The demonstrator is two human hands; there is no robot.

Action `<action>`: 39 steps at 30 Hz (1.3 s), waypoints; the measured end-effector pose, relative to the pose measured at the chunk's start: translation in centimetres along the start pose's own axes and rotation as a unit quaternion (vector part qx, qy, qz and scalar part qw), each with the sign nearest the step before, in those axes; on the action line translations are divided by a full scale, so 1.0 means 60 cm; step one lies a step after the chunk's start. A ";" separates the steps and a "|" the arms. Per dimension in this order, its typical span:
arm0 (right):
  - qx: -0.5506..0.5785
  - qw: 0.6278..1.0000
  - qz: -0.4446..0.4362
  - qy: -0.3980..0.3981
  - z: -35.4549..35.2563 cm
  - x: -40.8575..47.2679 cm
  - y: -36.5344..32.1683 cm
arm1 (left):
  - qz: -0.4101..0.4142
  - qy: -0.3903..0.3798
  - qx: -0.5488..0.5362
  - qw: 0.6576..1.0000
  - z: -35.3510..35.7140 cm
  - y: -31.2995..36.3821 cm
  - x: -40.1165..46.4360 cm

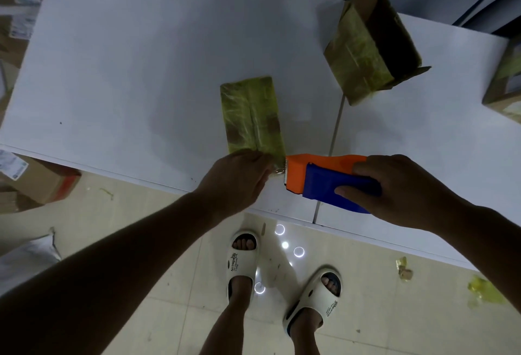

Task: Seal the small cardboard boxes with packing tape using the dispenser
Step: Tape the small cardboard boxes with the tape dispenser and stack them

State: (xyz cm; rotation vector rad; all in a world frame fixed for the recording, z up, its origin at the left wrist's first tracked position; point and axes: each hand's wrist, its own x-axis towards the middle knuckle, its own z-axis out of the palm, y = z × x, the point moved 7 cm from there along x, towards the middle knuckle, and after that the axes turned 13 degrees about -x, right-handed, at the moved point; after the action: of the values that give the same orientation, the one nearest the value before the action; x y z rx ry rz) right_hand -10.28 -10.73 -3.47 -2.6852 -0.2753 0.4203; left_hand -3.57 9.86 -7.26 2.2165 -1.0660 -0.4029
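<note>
A small cardboard box (251,113), covered in yellowish tape, lies flat on the white table (127,58) near its front edge. My left hand (236,178) rests on the box's near end, fingers closed over the tape there. My right hand (394,188) grips the orange and blue tape dispenser (324,178), whose toothed blade sits just right of the box's near corner. A short strip of tape runs between blade and box. A second box (369,50), taped on one side and open at the other, stands at the back right.
A third box (504,81) pokes in at the right edge. A seam (335,129) splits the table into two tops. Cardboard boxes (36,180) lie on the tiled floor at left, tape scraps (485,290) at right. My feet in white slippers stand below the table edge.
</note>
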 end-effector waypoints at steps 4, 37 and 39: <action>0.012 1.000 0.009 -0.001 0.003 -0.011 0.004 | -0.010 -0.039 0.026 0.999 0.003 -0.007 0.011; -0.239 0.930 0.277 0.017 -0.030 -0.003 -0.082 | -0.045 -0.001 0.014 0.999 -0.014 0.014 -0.012; -0.208 0.930 0.301 0.035 -0.024 -0.007 -0.082 | -0.039 0.031 0.042 0.998 -0.007 0.025 -0.007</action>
State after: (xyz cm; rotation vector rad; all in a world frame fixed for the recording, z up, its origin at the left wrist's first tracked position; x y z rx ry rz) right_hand -10.84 -6.94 -0.05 -3.1624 0.5651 0.4787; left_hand -4.47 9.66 -5.96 2.3360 -0.9829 -0.3265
